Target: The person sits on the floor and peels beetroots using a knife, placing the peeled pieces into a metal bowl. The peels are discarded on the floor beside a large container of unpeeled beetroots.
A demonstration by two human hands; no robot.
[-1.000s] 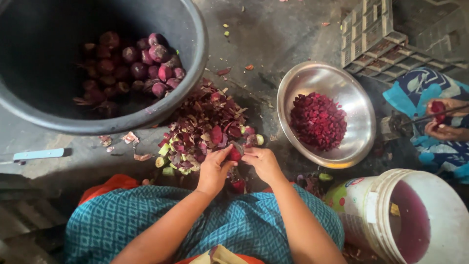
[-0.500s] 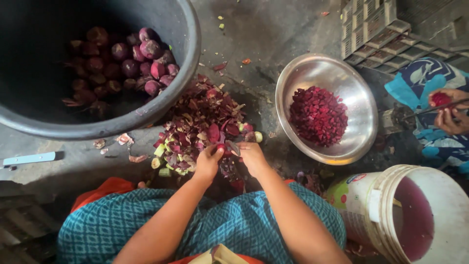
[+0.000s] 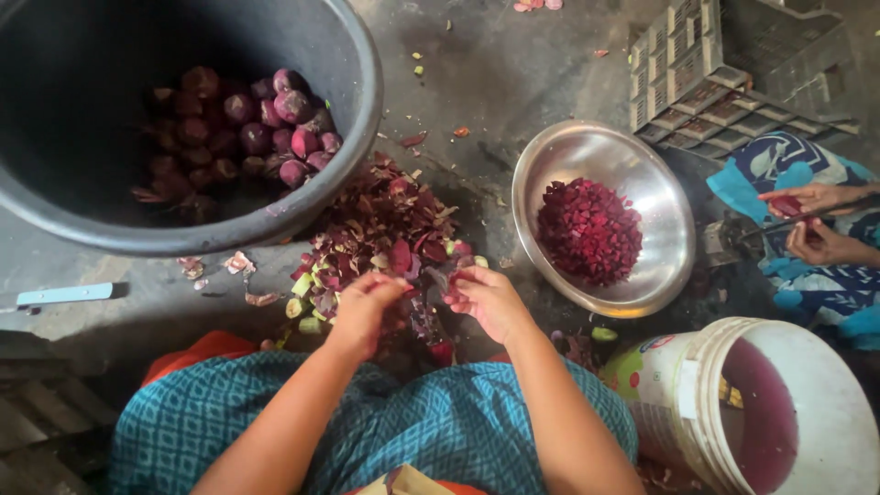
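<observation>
Both hands sit close together right over the peel pile [image 3: 380, 240] on the floor. Left hand [image 3: 365, 312] is curled with the fingertips pinched, and right hand [image 3: 490, 301] is curled around a dark purple scrap [image 3: 433, 280] between them. I can't tell exactly what that bit is, peel or a small beet piece. Compared to a second ago the hands have crept up the pile a little and closed in on each other, so it looks like peeling is going on right there. Big dark tub [image 3: 362, 137] of whole beets [image 3: 275, 124] sits by the far left side of the floor. Steel bowl [image 3: 660, 197] with chopped beet [image 3: 588, 229] is off to the right, white bucket [image 3: 678, 385] nearer. Another person's hands [image 3: 811, 225] work at the right edge.
</observation>
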